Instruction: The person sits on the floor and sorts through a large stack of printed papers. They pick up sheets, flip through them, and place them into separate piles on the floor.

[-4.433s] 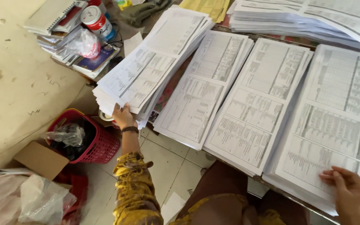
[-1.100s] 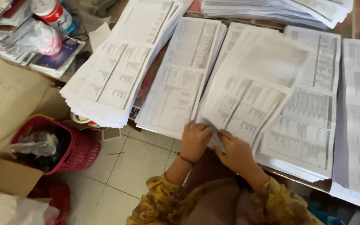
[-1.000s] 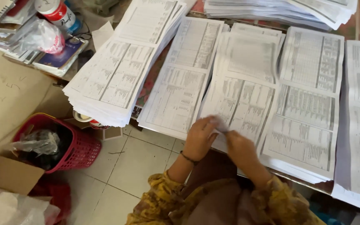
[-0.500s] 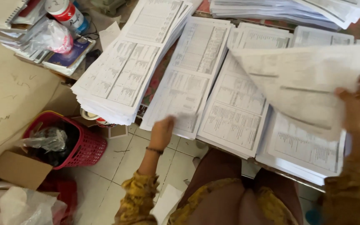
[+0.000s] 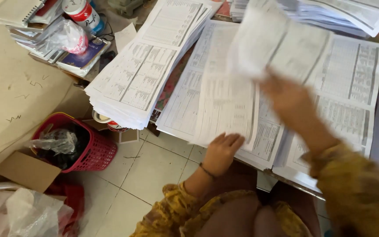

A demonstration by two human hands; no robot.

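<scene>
At lower left, a red basket and cardboard box crowd the tiled floor below the worktop's near edge. At centre, my left hand lies open, fingers flat on the near edge of a printed-sheet stack. Right of centre, my blurred right hand grips a lifted printed sheet above the stacks.

Matt white paper, printed with grey tables, makes up the stacks of printed sheets and the blurred sheet held up at the right. The red basket at the near left is of latticed plastic; crinkled glossy plastic film lies in it. Plain matt cardboard forms the box flap. The floor tiles are smooth with a dull sheen.
</scene>
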